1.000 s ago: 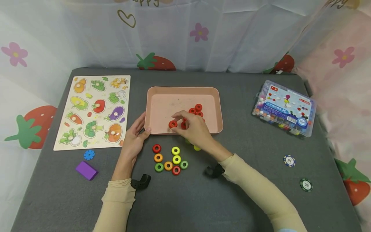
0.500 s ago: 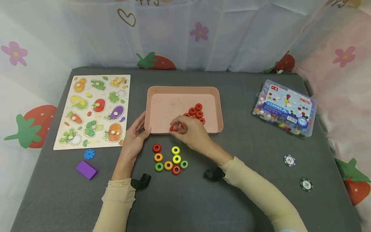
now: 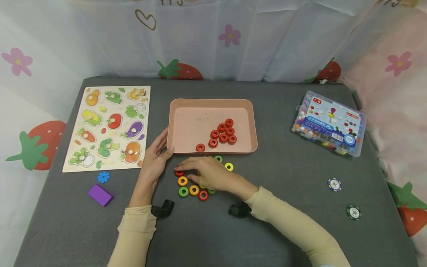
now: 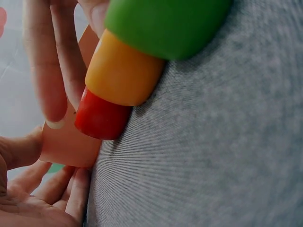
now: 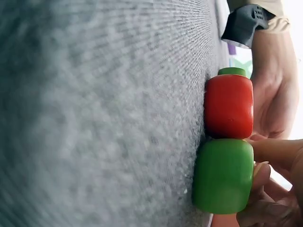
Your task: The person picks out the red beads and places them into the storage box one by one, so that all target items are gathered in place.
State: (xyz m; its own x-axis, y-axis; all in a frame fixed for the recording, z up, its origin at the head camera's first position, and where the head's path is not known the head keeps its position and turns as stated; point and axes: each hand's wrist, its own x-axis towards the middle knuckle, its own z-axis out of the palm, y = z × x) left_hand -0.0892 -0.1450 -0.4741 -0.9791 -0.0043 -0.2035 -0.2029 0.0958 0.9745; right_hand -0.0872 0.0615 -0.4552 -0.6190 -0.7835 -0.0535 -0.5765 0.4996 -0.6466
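Note:
My left hand (image 3: 154,160) holds the front left corner of a pink tray (image 3: 186,118), thumb on the front wall and fingers along the left side. Several red ring beads (image 3: 222,138) lie in the tray, mostly right of centre. My right hand (image 3: 213,173) is above loose ring beads in front of it. Its fingertips reach over a red ring bead (image 3: 179,173); its thumb is near an orange ring bead (image 3: 182,181). No bead shows pinched. In the right wrist view, a red bead (image 5: 229,106) and a green bead (image 5: 225,177) stand close together. My palm hides some beads.
A vegetable puzzle board (image 3: 106,129) lies left of the tray, with a blue disc (image 3: 103,177) and a purple block (image 3: 101,195) below it. To the right are a clear plastic case (image 3: 330,124) and two poker chips (image 3: 334,184).
My right hand has left the tray and moved down and left to the loose beads. A red bead it was handling now lies flat near the tray's front wall. My left hand stays put.

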